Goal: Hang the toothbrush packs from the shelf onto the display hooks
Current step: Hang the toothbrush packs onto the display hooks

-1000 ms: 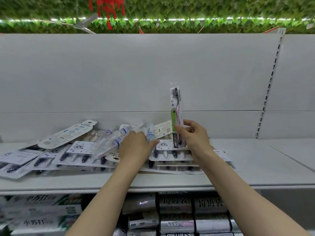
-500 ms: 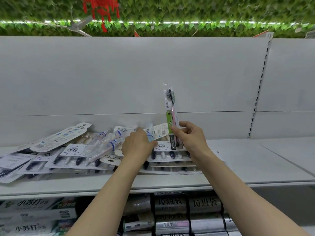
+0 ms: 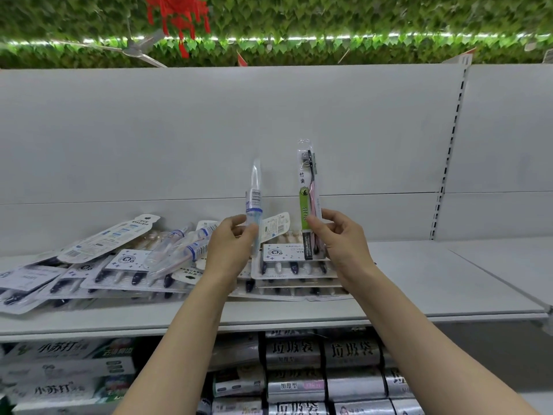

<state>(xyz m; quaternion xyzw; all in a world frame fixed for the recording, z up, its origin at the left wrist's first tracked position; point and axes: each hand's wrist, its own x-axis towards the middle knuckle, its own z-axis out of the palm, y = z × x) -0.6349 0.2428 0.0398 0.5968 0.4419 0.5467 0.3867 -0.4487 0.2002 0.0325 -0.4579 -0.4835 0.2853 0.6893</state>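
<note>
The left hand [image 3: 232, 247] pinches a clear tube pack [image 3: 254, 205] upright; the right hand [image 3: 339, 239] pinches a green-labelled toothbrush pack [image 3: 308, 199] upright beside it. Behind and below both, more packs [image 3: 119, 265] lie heaped on the shelf [image 3: 419, 283].

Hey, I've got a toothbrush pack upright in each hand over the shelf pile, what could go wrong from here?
1. The left hand pinches only the bottom end of the clear tube pack, so the tall pack may tip or slip.
2. The right hand grips the green-label pack low too; it could twist.
3. No display hooks are in view, and the loose pile of packs spreads toward the shelf edge, so a forearm could sweep some off.
</note>
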